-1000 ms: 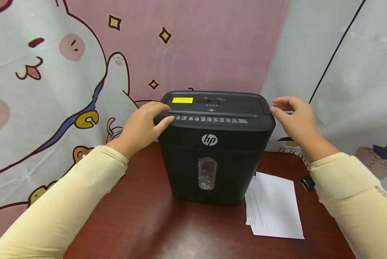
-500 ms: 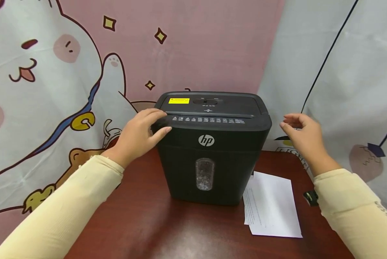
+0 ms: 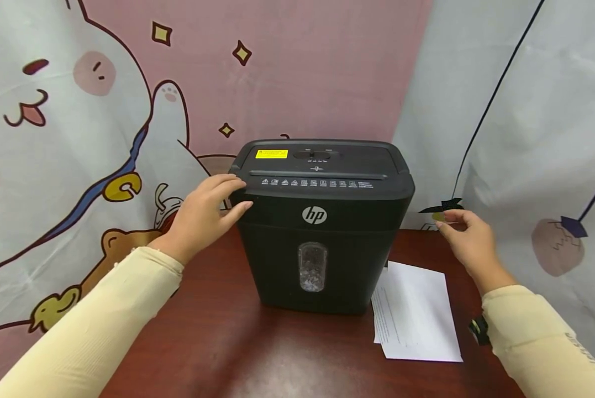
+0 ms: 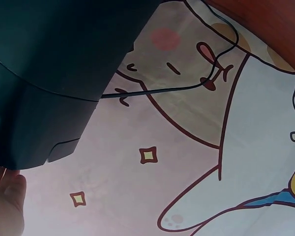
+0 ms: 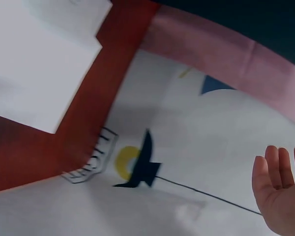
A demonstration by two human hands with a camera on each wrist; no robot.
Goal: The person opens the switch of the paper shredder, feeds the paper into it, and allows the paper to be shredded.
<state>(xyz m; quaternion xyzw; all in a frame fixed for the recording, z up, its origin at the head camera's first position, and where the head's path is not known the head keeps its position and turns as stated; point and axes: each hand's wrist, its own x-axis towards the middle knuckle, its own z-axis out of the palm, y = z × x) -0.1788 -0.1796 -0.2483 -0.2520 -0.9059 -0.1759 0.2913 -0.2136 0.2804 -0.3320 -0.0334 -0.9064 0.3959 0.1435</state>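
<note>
A black HP paper shredder [image 3: 357, 249] stands upright on the table, with a yellow label [image 3: 271, 154] and a slot across its top. Shredded bits show through its front window [image 3: 312, 268]. My left hand [image 3: 198, 215] is at the shredder's upper left corner, fingertips right at the top edge, thumb apart and fingers relaxed. In the left wrist view, the fingers of that hand [image 4: 7, 196] partly disappear behind the shredder's edge. My right hand [image 3: 471, 237] hovers to the right of the shredder, loosely bent and holding nothing. White paper sheets [image 3: 421, 315] lie below and left of it.
The reddish-brown table [image 3: 203, 342] ends against a cartoon-printed cloth [image 3: 327, 72] behind. A black power cord [image 4: 172, 90] runs out from the shredder in the left wrist view. A small dark object [image 3: 479, 330] shows beside the right sleeve.
My right hand has moved off the shredder's upper right corner, outward and down to the right. My left hand has slid slightly left and down at its corner. The shredder and papers stay put.
</note>
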